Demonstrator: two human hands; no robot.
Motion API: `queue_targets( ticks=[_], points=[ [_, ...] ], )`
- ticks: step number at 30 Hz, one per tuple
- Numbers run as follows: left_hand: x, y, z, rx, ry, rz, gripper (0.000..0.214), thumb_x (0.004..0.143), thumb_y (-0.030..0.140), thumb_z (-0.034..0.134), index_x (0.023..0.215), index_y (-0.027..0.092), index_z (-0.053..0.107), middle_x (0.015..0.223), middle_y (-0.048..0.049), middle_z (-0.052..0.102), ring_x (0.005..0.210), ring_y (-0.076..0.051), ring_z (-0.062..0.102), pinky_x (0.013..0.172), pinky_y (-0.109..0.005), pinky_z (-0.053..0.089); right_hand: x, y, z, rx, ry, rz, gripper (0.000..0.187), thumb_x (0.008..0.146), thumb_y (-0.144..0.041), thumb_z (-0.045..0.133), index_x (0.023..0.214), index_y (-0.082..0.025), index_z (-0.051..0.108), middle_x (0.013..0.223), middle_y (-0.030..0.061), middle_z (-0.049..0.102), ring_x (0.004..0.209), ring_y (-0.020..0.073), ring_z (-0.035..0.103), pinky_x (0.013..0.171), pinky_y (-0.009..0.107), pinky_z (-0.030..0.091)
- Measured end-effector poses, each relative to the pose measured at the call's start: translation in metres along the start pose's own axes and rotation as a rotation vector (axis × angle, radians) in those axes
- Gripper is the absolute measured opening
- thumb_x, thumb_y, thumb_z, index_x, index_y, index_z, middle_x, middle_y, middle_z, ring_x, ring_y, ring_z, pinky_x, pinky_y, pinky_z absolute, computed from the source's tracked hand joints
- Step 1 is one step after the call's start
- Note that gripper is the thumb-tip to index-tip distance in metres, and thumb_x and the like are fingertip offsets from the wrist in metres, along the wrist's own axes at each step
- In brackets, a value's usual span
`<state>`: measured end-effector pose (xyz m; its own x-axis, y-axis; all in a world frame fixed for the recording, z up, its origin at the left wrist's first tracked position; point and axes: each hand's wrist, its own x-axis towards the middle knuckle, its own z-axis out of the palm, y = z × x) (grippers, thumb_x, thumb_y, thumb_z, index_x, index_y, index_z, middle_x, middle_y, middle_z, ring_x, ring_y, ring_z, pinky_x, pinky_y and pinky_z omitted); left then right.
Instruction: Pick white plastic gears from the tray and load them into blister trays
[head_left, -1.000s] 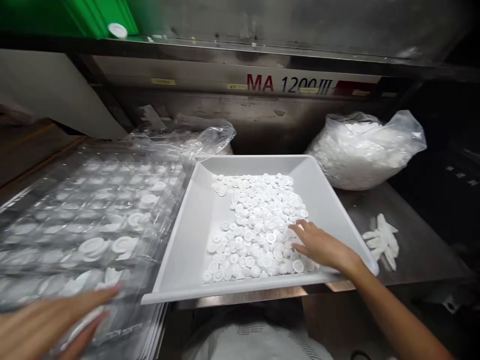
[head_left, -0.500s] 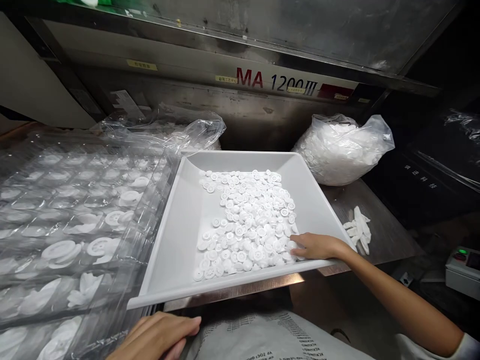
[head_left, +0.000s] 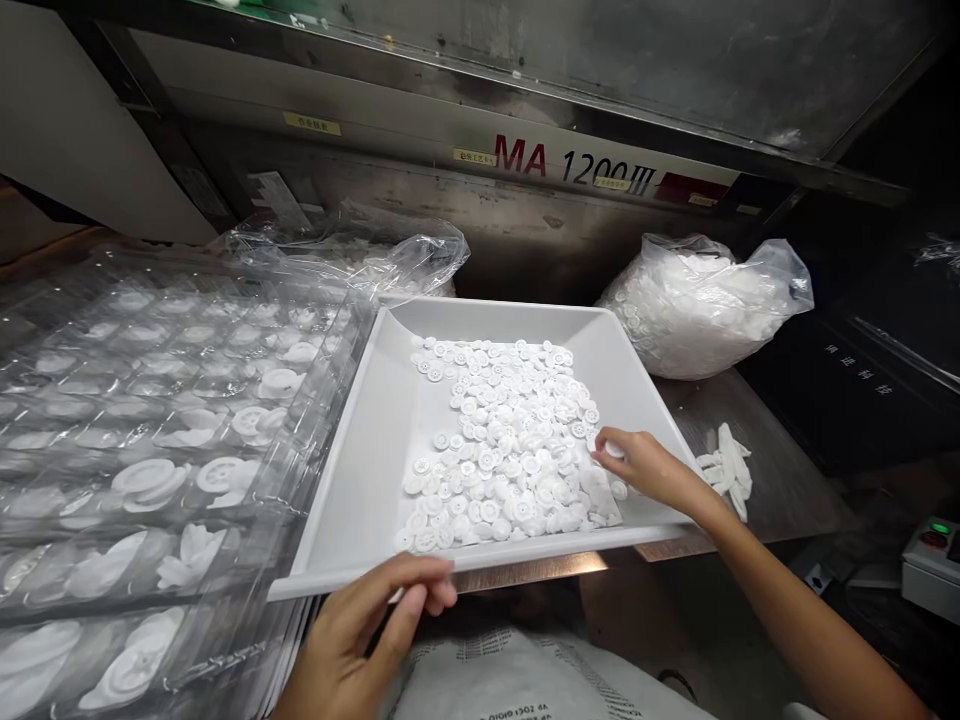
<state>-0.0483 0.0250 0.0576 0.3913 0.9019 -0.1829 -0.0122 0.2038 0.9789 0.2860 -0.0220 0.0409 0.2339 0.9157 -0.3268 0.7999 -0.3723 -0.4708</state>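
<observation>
The white plastic tray (head_left: 352, 480) sits on a metal counter (head_left: 780, 450), with bare room along its left side and a heap of small white plastic discs (head_left: 502, 440) reaching its front edge, right beside a clear plastic tray (head_left: 187, 390) of white parts. The right hand (head_left: 645, 465) pinches one small disc (head_left: 615, 450) in its fingertips at the right side of the heap, and the left hand (head_left: 360, 625) is half open at the tray's front rim, holding nothing I can see. The discs lie piled on top of each other, so the lower ones are hidden.
</observation>
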Motion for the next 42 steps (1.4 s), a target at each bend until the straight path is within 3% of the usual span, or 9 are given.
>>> queue_targets(
  ticks=[2,6,9,12,19,26,33,42],
  points=[
    [0.008,0.000,0.019,-0.334,0.036,-0.142,0.018,0.074,0.030,0.073,0.092,0.030,0.071,0.079,0.0003,0.067,0.077,-0.014,0.061,0.075,-0.018,0.050,0.003,-0.016,-0.005,0.091,0.080,-0.058,0.034,0.098,-0.043,0.044,0.099,-0.012,0.056,0.068,-0.0033,0.052,0.049,0.0052,0.046,0.046,0.018,0.041],
    [0.040,-0.002,0.065,-0.658,-0.048,-0.278,0.027,0.089,0.032,0.051,0.112,0.027,0.062,0.123,-0.0045,0.061,0.115,-0.021,0.055,0.092,-0.034,0.051,0.007,-0.070,-0.002,0.209,0.193,-0.293,0.032,0.099,-0.041,0.040,0.105,-0.013,0.054,0.085,0.0020,0.058,0.062,0.0082,0.055,0.054,0.021,0.047],
    [0.066,-0.001,0.093,-0.840,-0.078,-0.353,0.033,0.092,0.031,0.040,0.114,0.019,0.060,0.120,-0.0108,0.061,0.112,-0.024,0.058,0.091,-0.040,0.051,0.008,-0.110,0.010,0.180,0.181,-0.521,0.024,0.098,-0.035,0.044,0.106,-0.016,0.056,0.098,0.0039,0.060,0.087,0.0133,0.059,0.077,0.029,0.050],
    [0.082,0.001,0.102,-0.971,0.005,-0.360,0.034,0.093,0.036,0.043,0.117,0.016,0.057,0.117,-0.0107,0.062,0.103,-0.021,0.061,0.087,-0.041,0.051,0.013,-0.126,0.023,0.080,0.144,-0.660,0.023,0.094,-0.034,0.049,0.108,-0.017,0.058,0.107,0.0075,0.059,0.097,0.0190,0.054,0.085,0.036,0.045],
    [0.082,-0.005,0.094,-1.096,0.139,-0.396,0.021,0.092,0.029,0.052,0.102,0.013,0.060,0.097,-0.0057,0.064,0.082,-0.015,0.063,0.070,-0.031,0.054,0.040,-0.102,0.033,0.064,0.176,-0.749,0.040,0.091,-0.041,0.054,0.124,-0.021,0.049,0.126,0.0113,0.049,0.121,0.0265,0.041,0.102,0.048,0.031],
    [0.084,-0.011,0.099,-1.139,0.173,-0.420,0.022,0.089,0.016,0.049,0.106,0.013,0.061,0.104,-0.0094,0.066,0.093,-0.018,0.065,0.079,-0.033,0.056,0.049,-0.086,0.035,0.253,0.043,-0.679,0.038,0.084,-0.031,0.061,0.121,-0.026,0.053,0.130,0.0089,0.043,0.124,0.0258,0.037,0.099,0.043,0.041],
    [0.084,-0.012,0.103,-1.179,0.184,-0.442,0.026,0.086,0.013,0.050,0.110,0.016,0.061,0.107,-0.0092,0.067,0.098,-0.021,0.066,0.083,-0.032,0.057,0.052,-0.084,0.037,0.419,-0.045,-0.604,0.040,0.082,-0.025,0.061,0.121,-0.026,0.052,0.126,0.0066,0.045,0.111,0.0187,0.049,0.099,0.037,0.045],
    [0.090,-0.012,0.110,-1.170,0.171,-0.476,0.026,0.086,0.012,0.050,0.107,0.016,0.063,0.106,-0.0093,0.067,0.094,-0.020,0.066,0.086,-0.035,0.056,0.060,-0.079,0.024,0.495,0.066,-0.573,0.014,0.087,-0.020,0.055,0.101,-0.023,0.060,0.116,0.0061,0.051,0.111,0.0187,0.051,0.091,0.034,0.049]
  ],
)
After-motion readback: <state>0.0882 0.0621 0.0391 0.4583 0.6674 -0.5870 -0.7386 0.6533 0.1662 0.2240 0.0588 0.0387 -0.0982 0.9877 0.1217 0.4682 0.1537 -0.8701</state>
